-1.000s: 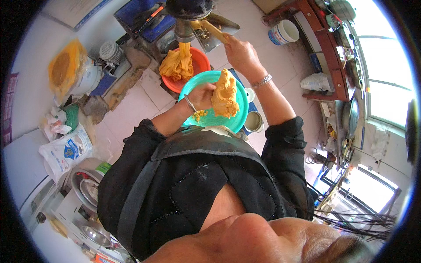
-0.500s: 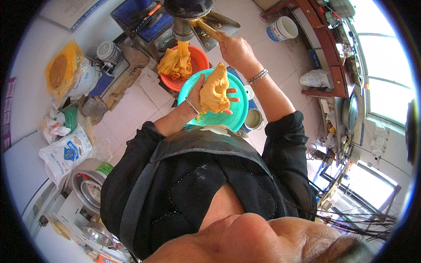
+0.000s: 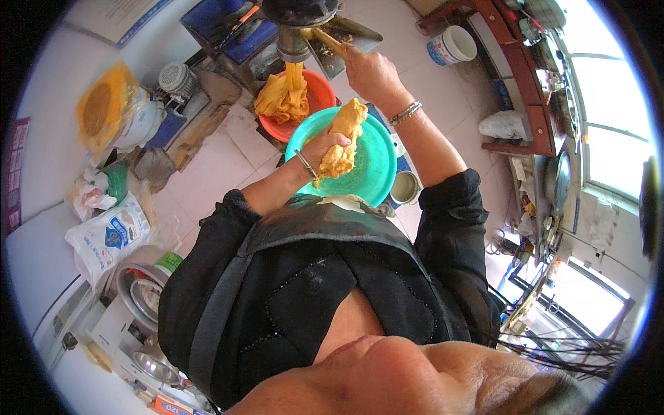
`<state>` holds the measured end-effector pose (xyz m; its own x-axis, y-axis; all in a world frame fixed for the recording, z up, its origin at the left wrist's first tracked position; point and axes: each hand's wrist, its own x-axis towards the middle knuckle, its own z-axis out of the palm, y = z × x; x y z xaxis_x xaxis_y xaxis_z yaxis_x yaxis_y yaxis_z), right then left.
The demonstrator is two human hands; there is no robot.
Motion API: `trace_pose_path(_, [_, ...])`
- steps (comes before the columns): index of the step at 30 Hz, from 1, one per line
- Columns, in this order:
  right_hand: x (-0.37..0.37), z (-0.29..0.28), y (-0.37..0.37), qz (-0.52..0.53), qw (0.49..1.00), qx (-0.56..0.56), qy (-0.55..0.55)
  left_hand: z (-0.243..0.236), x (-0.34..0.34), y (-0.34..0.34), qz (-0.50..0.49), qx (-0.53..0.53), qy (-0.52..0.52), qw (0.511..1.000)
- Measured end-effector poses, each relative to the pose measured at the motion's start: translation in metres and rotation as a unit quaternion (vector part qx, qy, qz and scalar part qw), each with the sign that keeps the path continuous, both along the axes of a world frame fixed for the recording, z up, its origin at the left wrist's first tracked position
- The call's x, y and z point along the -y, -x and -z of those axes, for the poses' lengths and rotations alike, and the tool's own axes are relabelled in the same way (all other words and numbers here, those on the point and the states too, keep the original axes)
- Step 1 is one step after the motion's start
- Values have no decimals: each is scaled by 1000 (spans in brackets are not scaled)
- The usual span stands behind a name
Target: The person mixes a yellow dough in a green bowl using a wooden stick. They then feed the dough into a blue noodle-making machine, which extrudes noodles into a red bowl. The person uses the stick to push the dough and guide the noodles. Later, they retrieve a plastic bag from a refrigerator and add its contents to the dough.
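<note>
My left hand (image 3: pixel 324 149) is closed round a lump of yellow dough (image 3: pixel 345 135), its fingers wrapped over the middle. This lump is held above a turquoise basin (image 3: pixel 377 160). Farther up, my right hand (image 3: pixel 373 75) grips a wooden stick (image 3: pixel 325 39), whose far end reaches the top of a dark metal machine (image 3: pixel 292 44). Thick yellow dough strands (image 3: pixel 282 99) hang from the machine's outlet and fold into a heap in an orange-red basin (image 3: pixel 328 88), just beyond the turquoise one.
A metal pot (image 3: pixel 405 187) stands right of the turquoise basin. At the left are an electric motor (image 3: pixel 176 81), a bucket under yellow plastic (image 3: pixel 107 111) and a white sack (image 3: pixel 111 235). A white bucket (image 3: pixel 452 46) sits on the floor near a reddish-brown cabinet (image 3: pixel 536 104).
The fingers of my left hand have closed round the dough, which was resting on the spread palm and is now squeezed longer and narrower. My right hand keeps its grip on the stick.
</note>
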<state>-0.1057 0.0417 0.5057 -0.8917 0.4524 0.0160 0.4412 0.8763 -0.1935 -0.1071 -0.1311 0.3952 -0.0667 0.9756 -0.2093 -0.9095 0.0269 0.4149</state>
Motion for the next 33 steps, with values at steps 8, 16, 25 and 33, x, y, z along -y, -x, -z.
trace_pose_path(8, [1,-19,-17,16,999,-18,32,-34,5,14,6,116,-66,991])
trace_pose_path(16, [9,-1,-7,-28,1000,7,-3,10,10,14,115,196,-88,970])
trace_pose_path(25, [8,1,-1,-39,999,31,-22,5,7,9,79,88,-44,992])
trace_pose_path(33, [-11,-4,0,-11,999,-12,43,-14,10,11,6,-125,34,992])
